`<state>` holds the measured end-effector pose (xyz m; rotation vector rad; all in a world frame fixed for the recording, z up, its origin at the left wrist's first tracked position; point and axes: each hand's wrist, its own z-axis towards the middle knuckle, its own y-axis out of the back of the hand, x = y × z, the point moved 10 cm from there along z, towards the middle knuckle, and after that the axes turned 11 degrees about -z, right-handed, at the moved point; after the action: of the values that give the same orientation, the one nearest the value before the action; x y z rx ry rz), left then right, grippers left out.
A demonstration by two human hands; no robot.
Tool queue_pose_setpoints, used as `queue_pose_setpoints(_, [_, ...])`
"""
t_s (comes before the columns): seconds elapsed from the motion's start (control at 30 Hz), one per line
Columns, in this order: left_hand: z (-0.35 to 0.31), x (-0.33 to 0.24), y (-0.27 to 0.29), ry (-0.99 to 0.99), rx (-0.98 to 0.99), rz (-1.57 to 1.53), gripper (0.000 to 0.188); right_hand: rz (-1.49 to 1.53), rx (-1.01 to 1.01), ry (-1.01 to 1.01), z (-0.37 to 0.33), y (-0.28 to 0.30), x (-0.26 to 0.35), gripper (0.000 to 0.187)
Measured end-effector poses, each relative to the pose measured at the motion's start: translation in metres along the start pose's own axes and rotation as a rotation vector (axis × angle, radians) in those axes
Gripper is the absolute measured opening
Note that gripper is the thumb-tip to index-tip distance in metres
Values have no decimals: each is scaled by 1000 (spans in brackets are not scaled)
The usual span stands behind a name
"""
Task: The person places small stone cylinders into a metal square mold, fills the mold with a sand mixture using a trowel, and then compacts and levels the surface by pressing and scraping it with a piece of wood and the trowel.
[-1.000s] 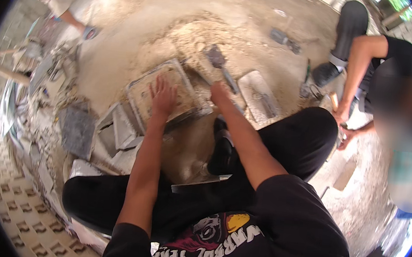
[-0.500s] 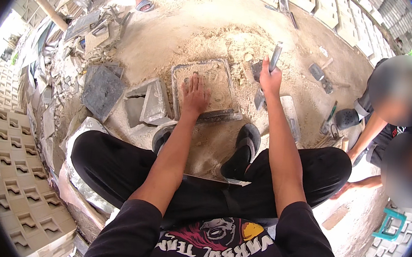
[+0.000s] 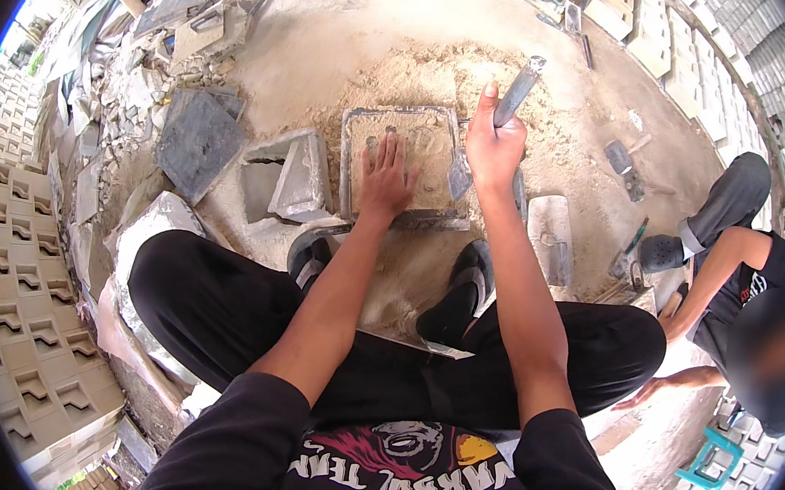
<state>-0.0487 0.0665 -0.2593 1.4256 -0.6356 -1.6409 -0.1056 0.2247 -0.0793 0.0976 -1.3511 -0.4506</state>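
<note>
A square mould frame (image 3: 433, 221) filled with pale sandy mix (image 3: 430, 166) lies on the ground in front of my feet. My left hand (image 3: 387, 178) rests on the mix, its fingers stretched out and slightly spread. Small round hollows show in the surface near my fingertips. Over the frame's right side, my right hand (image 3: 494, 151) is closed round the grey handle of a trowel (image 3: 518, 92). The handle points up and away from me. Part of the grey blade shows below my fist, by the frame's right edge.
A hollow concrete block (image 3: 300, 179) and a dark slab (image 3: 196, 146) lie left of the frame, with rubble (image 3: 144, 79) beyond. Loose sand (image 3: 429, 60) is heaped behind it. To the right are a pale block (image 3: 550, 237), a hammer-like tool (image 3: 620, 158) and a crouching co-worker (image 3: 750, 261).
My right hand has moved slightly left and nearer the mould frame, with the trowel. My left hand stays on the mix, its fingers shifted a little. The view has shifted; one co-worker has leaned lower.
</note>
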Motion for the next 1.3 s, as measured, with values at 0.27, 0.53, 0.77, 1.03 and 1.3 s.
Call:
queue_pose_setpoints(0.27, [5,2,1,30,36,-26,64,-1,28,-71,-13,-16,-36,57])
queue_pose_setpoints(0.53, [5,-3,-8,31,33,-36,66,-42,39,41,-30,-22,-42,58])
queue_pose_setpoints(0.77, [1,8,-5,5,5,16,63,-45,75,-62,-25,-17,-12,61])
queue_pose_setpoints(1.03, [0,4,-6,15,9,-1,64,-102,122,-51,-30,-25,-46,60])
queue_pose_setpoints(1.3, [3,3,-8,39,33,17,65,-140,125,-87,-28,-17,-34,60])
